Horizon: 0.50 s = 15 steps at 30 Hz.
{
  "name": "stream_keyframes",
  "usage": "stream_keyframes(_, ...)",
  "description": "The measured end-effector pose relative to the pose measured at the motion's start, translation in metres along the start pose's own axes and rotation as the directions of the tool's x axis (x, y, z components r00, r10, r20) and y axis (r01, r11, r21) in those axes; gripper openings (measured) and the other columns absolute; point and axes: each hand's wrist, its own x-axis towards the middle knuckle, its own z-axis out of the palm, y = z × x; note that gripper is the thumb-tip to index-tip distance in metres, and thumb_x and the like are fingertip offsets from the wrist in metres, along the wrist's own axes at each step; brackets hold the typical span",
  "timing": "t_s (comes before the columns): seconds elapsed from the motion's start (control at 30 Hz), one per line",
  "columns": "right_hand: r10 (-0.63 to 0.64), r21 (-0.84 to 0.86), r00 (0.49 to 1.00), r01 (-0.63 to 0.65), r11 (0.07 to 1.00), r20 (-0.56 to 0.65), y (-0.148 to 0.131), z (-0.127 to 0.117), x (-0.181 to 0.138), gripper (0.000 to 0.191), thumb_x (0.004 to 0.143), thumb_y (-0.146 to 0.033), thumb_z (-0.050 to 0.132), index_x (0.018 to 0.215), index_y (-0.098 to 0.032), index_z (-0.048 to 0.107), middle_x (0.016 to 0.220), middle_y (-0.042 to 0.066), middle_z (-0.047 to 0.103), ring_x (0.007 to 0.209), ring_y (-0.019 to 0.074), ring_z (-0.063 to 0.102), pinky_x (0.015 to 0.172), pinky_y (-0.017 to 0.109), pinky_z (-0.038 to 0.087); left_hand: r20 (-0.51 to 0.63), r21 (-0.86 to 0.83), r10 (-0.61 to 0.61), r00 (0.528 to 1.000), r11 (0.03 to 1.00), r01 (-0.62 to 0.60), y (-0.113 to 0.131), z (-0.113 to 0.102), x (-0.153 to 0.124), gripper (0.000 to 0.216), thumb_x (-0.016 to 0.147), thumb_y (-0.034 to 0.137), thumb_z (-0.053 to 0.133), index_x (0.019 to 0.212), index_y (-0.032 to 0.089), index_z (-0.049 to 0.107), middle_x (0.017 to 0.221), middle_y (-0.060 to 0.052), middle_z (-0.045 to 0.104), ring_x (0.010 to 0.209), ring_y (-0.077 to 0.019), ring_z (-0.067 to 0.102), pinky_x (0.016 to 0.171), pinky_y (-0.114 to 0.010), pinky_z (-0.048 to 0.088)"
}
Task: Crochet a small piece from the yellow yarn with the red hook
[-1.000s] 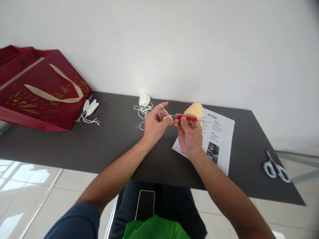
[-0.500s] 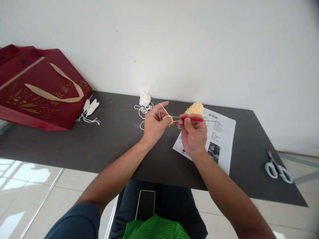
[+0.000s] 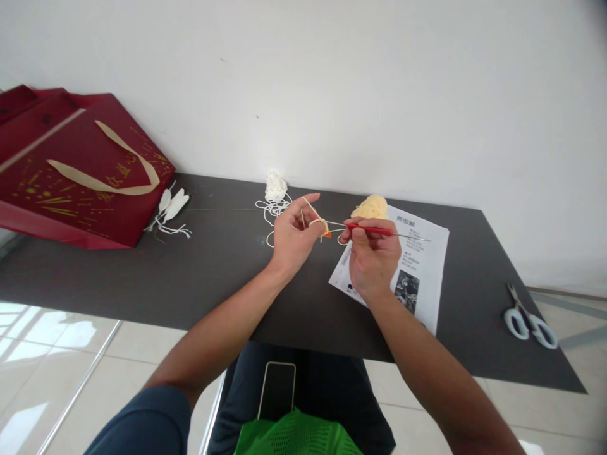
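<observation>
My right hand (image 3: 374, 256) is closed on a crochet hook (image 3: 377, 230) with a red handle, its metal shafts sticking out at both ends. The left shaft reaches toward a small pale-yellow crochet piece (image 3: 325, 226) pinched between the thumb and fingers of my left hand (image 3: 298, 234). Yellow yarn (image 3: 310, 203) loops over my raised left index finger. Something small and orange (image 3: 327, 234) shows at the piece's edge. A ball of yellow yarn (image 3: 372, 206) lies just behind my right hand. Whether yarn sits on the hook's tip is too small to tell.
Printed sheets (image 3: 429, 278) lie partly under my right hand. White yarn (image 3: 275, 188) is by the wall, white crocheted pieces (image 3: 174, 205) beside a red gift bag (image 3: 85, 170) at left. Scissors (image 3: 528, 322) rest near the right edge. A phone (image 3: 277, 387) is on my lap.
My right hand has moved slightly right with the crochet hook, away from my left hand, and the hook's right end now points lower. My left hand has barely moved.
</observation>
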Motion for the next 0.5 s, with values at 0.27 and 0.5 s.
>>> stream_keyframes(0.27, -0.080, -0.061, 0.997, 0.080, 0.995, 0.007, -0.001, 0.001, -0.009, 0.011, 0.089, -0.027, 0.078, 0.095, -0.028, 0.070, 0.099, 0.000, 0.079, 0.073, 0.0145, 0.074, 0.071, 0.035, 0.064, -0.059, 0.032, 0.039, 0.997, 0.999, -0.037, -0.003, 0.001, -0.001, 0.042, 0.071, 0.015, 0.076, 0.113, 0.020, 0.071, 0.069, 0.006, 0.063, 0.062, -0.0109, 0.062, 0.062, -0.026, 0.049)
stream_keyframes(0.5, -0.231, -0.247, 0.967, 0.251, 0.936, 0.108, 0.005, -0.002, -0.016, 0.013, 0.091, -0.025, 0.075, 0.099, -0.035, 0.079, 0.105, 0.002, 0.083, 0.085, 0.0206, 0.078, 0.084, 0.046, 0.067, -0.130, 0.046, 0.012, 0.991, 0.999, -0.006, -0.009, -0.001, 0.000, 0.042, 0.073, 0.019, 0.079, 0.114, 0.020, 0.071, 0.071, 0.004, 0.068, 0.061, -0.0103, 0.061, 0.062, -0.025, 0.047)
